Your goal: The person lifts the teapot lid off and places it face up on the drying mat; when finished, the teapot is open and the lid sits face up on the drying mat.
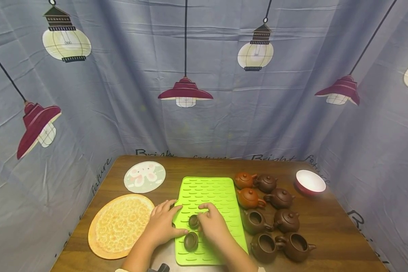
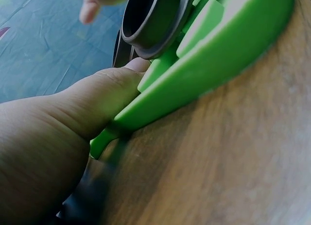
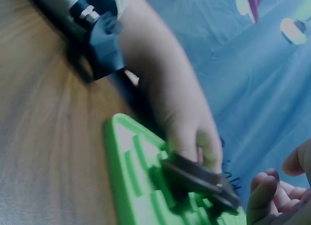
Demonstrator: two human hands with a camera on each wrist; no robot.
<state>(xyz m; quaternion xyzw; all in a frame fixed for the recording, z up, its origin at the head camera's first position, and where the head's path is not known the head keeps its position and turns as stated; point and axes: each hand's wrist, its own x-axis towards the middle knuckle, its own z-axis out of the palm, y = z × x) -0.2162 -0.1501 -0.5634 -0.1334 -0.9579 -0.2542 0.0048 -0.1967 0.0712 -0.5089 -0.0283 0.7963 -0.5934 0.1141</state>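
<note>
Two dark brown teapot lids, a nearer lid [image 1: 190,241] and a farther lid [image 1: 193,221], lie on the green ridged mat [image 1: 207,189]. In the left wrist view a lid [image 2: 163,25] shows its hollow side. My left hand [image 1: 163,223] rests at the mat's left edge, fingers spread and thumb beside the nearer lid. My right hand [image 1: 212,223] is over the mat, right beside the farther lid, index finger extended and the others loosely bent. In the right wrist view the right hand's fingers [image 3: 265,191] hold nothing visible.
Right of the mat stand brown teapots, including a lidless pot [image 1: 265,247] and a lidded orange-brown teapot [image 1: 249,198]. A white-lined red bowl [image 1: 310,182] sits at the back right. Left are a round bread-patterned mat [image 1: 120,226] and a round rabbit mat [image 1: 144,176].
</note>
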